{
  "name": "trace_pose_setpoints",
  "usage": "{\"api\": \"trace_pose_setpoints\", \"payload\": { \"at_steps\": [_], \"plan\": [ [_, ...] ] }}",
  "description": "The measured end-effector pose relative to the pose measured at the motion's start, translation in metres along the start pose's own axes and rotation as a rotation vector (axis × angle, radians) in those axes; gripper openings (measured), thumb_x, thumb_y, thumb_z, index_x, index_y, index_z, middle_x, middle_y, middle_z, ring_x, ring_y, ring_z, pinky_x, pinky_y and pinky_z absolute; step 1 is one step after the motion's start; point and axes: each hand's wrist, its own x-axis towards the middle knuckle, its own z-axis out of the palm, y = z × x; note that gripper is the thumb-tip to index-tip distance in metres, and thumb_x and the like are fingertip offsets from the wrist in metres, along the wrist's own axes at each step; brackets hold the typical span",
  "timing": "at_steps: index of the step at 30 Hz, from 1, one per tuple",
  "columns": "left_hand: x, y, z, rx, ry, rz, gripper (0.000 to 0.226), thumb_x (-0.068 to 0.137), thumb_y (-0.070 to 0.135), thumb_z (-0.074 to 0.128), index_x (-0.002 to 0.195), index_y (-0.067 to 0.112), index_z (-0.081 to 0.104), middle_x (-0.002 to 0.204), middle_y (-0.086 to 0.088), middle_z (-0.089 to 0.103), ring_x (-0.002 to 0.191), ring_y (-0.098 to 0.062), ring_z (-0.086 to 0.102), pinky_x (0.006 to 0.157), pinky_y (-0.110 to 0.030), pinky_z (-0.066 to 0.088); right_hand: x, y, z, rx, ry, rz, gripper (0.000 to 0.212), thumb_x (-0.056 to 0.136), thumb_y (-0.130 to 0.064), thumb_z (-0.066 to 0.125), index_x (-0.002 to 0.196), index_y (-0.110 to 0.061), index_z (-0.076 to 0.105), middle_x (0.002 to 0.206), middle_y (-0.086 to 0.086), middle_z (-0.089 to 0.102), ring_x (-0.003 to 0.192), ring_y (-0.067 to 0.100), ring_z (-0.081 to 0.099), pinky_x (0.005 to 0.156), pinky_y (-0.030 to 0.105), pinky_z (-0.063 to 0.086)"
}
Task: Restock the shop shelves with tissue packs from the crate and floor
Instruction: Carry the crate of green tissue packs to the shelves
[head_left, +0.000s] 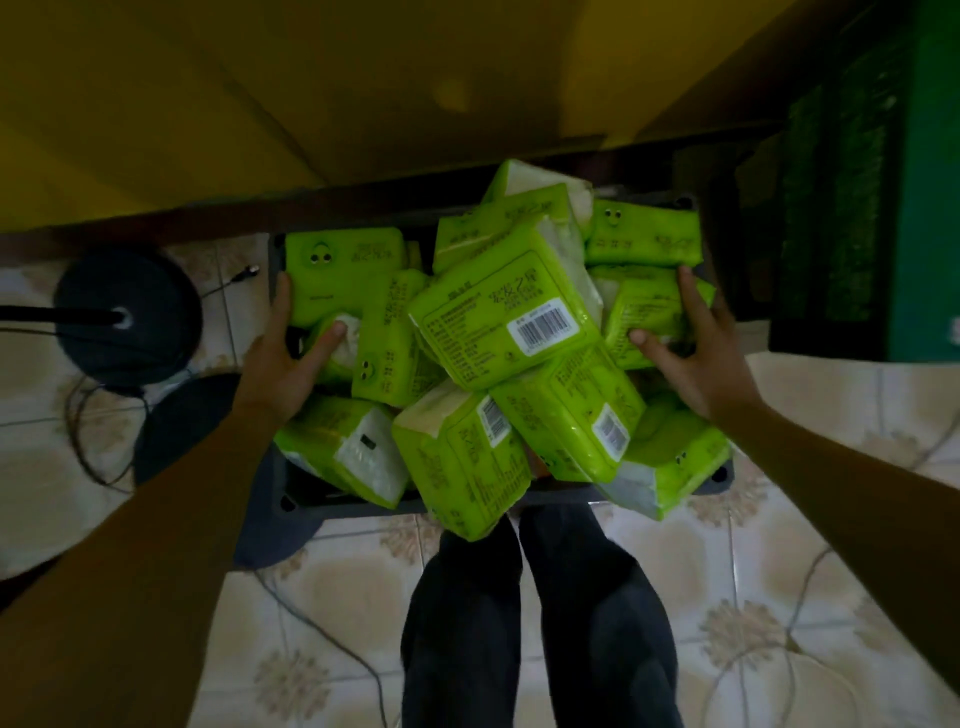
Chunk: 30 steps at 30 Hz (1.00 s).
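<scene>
A dark plastic crate (291, 506) heaped with several bright green tissue packs (498, 312) lies in front of my legs. My left hand (280, 364) holds the crate's left side, with its thumb on a pack inside and a finger along the rim. My right hand (691, 343) holds the right side the same way, thumb on a green pack (644, 306). Some packs overhang the near rim. Fingers on the outer side of the crate are hidden.
A dark shelf edge (363, 200) runs just beyond the crate, under a yellow surface. A black round stand base (130, 312) with cables sits on the tiled floor (753, 597) at left. A green crate stack (852, 208) stands at right.
</scene>
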Motion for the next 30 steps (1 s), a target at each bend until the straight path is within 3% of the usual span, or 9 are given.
{"api": "trace_pose_setpoints", "payload": {
  "at_steps": [4, 7, 10, 13, 16, 21, 24, 28, 30],
  "plan": [
    [-0.087, 0.034, -0.034, -0.066, -0.048, -0.007, 0.085, 0.08, 0.055, 0.052, 0.147, 0.041, 0.002, 0.15, 0.003, 0.034, 0.135, -0.023, 0.036, 0.109, -0.044, 0.034, -0.079, -0.018, -0.045, 0.002, -0.024, 0.04, 0.085, 0.077, -0.048, 0.064, 0.146, -0.038, 0.016, 0.148, 0.014, 0.023, 0.133, 0.026, 0.036, 0.107, 0.031, 0.028],
    [-0.154, 0.068, -0.064, -0.087, -0.042, 0.013, 0.082, 0.086, 0.048, 0.05, 0.149, 0.035, 0.0, 0.149, 0.001, 0.035, 0.132, -0.025, 0.039, 0.105, -0.039, 0.037, -0.145, -0.038, -0.091, 0.033, -0.022, 0.044, 0.083, 0.081, -0.042, 0.065, 0.145, -0.04, 0.013, 0.138, 0.017, 0.031, 0.112, 0.025, 0.05, 0.101, 0.031, 0.035],
    [-0.209, 0.097, -0.088, -0.036, -0.062, 0.063, 0.077, 0.092, 0.044, 0.049, 0.149, 0.033, -0.002, 0.15, 0.002, 0.035, 0.123, -0.019, 0.046, 0.09, -0.029, 0.038, -0.213, -0.051, -0.13, 0.04, 0.031, 0.02, 0.082, 0.083, -0.039, 0.064, 0.147, -0.036, 0.013, 0.134, 0.018, 0.033, 0.096, 0.013, 0.045, 0.092, 0.021, 0.033],
    [-0.256, 0.116, -0.104, 0.037, -0.108, 0.147, 0.079, 0.091, 0.049, 0.048, 0.148, 0.036, -0.005, 0.15, -0.001, 0.034, 0.114, -0.024, 0.052, 0.089, -0.033, 0.041, -0.278, -0.051, -0.155, 0.073, 0.08, 0.037, 0.082, 0.083, -0.043, 0.062, 0.147, -0.037, 0.011, 0.135, 0.017, 0.031, 0.106, 0.022, 0.048, 0.094, 0.028, 0.035],
    [-0.298, 0.137, -0.112, 0.073, -0.169, 0.263, 0.089, 0.079, 0.063, 0.046, 0.147, 0.039, -0.006, 0.156, 0.003, 0.02, 0.138, -0.025, 0.03, 0.109, -0.04, 0.03, -0.34, -0.04, -0.174, 0.11, 0.172, 0.072, 0.081, 0.084, -0.044, 0.06, 0.147, -0.037, 0.01, 0.138, 0.015, 0.03, 0.109, 0.022, 0.047, 0.093, 0.027, 0.035],
    [-0.348, 0.186, -0.1, 0.237, -0.232, 0.444, 0.079, 0.088, 0.055, 0.046, 0.146, 0.042, -0.005, 0.153, -0.006, 0.026, 0.135, -0.032, 0.032, 0.104, -0.041, 0.032, -0.431, -0.008, -0.199, 0.221, 0.348, 0.155, 0.081, 0.082, -0.048, 0.061, 0.146, -0.038, 0.012, 0.142, 0.014, 0.027, 0.107, 0.017, 0.047, 0.098, 0.029, 0.036],
    [-0.377, 0.219, -0.08, 0.334, -0.325, 0.551, 0.078, 0.086, 0.057, 0.048, 0.145, 0.047, -0.003, 0.154, -0.008, 0.025, 0.137, -0.033, 0.029, 0.108, -0.045, 0.028, -0.482, 0.021, -0.209, 0.276, 0.459, 0.236, 0.085, 0.078, -0.056, 0.061, 0.146, -0.039, 0.013, 0.131, 0.016, 0.036, 0.107, 0.026, 0.05, 0.098, 0.035, 0.039],
    [-0.421, 0.264, -0.03, 0.406, -0.413, 0.636, 0.078, 0.084, 0.058, 0.051, 0.143, 0.052, 0.0, 0.153, -0.004, 0.029, 0.136, -0.032, 0.032, 0.109, -0.045, 0.031, -0.544, 0.066, -0.228, 0.398, 0.569, 0.348, 0.087, 0.073, -0.063, 0.055, 0.146, -0.041, 0.014, 0.122, 0.015, 0.04, 0.103, 0.027, 0.051, 0.099, 0.042, 0.041],
    [-0.447, 0.287, 0.004, 0.445, -0.446, 0.696, 0.078, 0.083, 0.059, 0.051, 0.143, 0.051, 0.002, 0.151, -0.006, 0.031, 0.135, -0.033, 0.033, 0.108, -0.044, 0.031, -0.574, 0.096, -0.24, 0.443, 0.621, 0.407, 0.083, 0.078, -0.058, 0.058, 0.146, -0.04, 0.014, 0.126, 0.016, 0.039, 0.103, 0.024, 0.052, 0.1, 0.037, 0.04]
  ]
}}
